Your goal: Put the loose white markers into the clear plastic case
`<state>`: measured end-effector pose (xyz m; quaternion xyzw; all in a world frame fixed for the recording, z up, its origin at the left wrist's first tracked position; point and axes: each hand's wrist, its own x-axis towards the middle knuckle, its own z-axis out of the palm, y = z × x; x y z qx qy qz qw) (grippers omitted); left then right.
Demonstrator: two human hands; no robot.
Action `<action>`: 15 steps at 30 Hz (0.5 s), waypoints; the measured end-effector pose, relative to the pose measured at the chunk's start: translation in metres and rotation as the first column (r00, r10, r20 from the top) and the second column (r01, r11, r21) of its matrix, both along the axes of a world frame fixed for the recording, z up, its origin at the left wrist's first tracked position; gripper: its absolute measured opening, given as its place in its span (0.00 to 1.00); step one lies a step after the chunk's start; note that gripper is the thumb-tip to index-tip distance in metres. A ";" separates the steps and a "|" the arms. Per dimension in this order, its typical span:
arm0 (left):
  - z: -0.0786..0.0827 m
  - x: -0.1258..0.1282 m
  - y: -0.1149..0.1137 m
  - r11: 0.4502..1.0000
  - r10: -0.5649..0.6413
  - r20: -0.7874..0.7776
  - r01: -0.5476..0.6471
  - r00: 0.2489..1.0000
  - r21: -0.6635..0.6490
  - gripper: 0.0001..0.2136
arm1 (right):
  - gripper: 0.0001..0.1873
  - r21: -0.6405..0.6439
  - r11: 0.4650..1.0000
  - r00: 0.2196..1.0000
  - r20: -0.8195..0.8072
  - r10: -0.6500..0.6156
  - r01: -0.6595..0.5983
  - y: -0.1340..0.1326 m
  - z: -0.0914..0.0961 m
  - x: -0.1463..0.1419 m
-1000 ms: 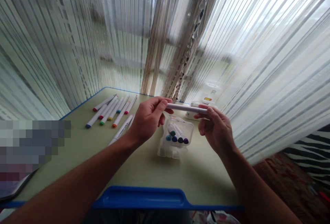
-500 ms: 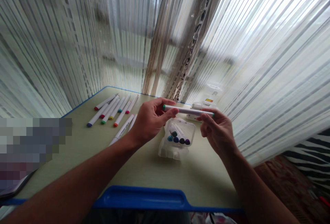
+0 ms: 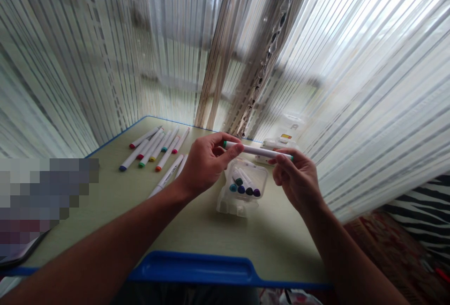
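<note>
The left hand and the right hand each pinch an end of a white, green-ended marker, level above the table, a clear case holding capped pens below it at half past six. Loose markers lie at nine on the pale tabletop, which stretches at six from the case to the blue front edge and its molded tray. String curtains hang along the far edge from ten to two, and zebra-striped cloth shows at four, past the right forearm.

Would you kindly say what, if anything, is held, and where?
A green-ended white marker: the left hand holds it near one end, the right hand near the other.
</note>
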<state>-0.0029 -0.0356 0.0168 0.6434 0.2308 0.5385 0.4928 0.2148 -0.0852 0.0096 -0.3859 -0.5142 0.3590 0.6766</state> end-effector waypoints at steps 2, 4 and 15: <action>-0.001 0.000 0.000 1.000 0.000 0.008 0.000 1.000 -0.006 0.12 | 0.10 -0.002 1.000 1.000 0.006 0.000 0.000 0.000 0.000 0.000; -0.001 0.001 0.001 1.000 0.005 0.013 -0.005 1.000 -0.003 0.12 | 0.08 -0.004 1.000 1.000 0.008 0.001 -0.001 -0.001 0.000 0.001; 0.000 0.002 0.003 0.999 0.015 0.040 -0.014 0.999 -0.037 0.14 | 0.11 -0.033 0.998 0.998 -0.039 0.048 -0.049 -0.001 0.003 0.002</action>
